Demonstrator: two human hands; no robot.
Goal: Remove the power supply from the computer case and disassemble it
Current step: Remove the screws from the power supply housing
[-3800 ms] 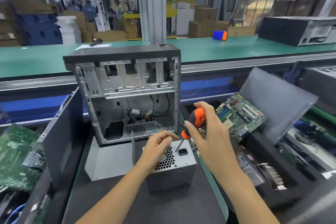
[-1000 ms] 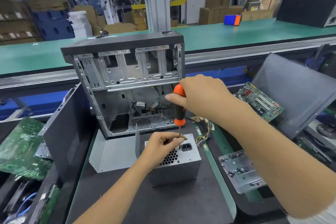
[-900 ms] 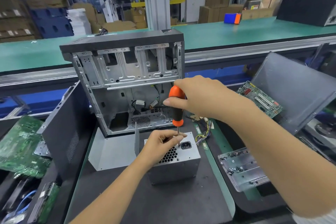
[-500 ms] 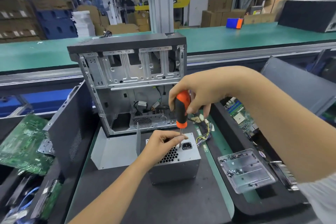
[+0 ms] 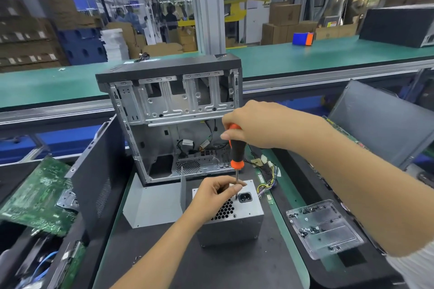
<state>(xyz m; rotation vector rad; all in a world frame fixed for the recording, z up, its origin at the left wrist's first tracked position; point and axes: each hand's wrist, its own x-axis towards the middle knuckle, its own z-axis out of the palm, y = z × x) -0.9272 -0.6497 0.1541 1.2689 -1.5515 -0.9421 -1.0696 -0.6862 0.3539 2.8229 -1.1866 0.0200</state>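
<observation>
Right now the power supply stands out of the computer case on the dark desk, just in front of the case's open side. The left hand rests on the supply's top face, over the honeycomb vent, and its fingers pinch the thin metal shaft of the screwdriver close to the tip. The tip meets the top face just left of the black power socket. Directly above those fingers, the right hand curls round the top of the orange and black handle and holds the tool nearly upright. To the right of the pinching fingers, a bundle of coloured wires trails off the supply onto the desk. Further right and nearer the person lies a clear plastic tray with small dark screws in it. To the left of the left hand a grey metal panel lies flat beside the supply, and beyond it a dark side cover stands tilted, with a green circuit board past that.
</observation>
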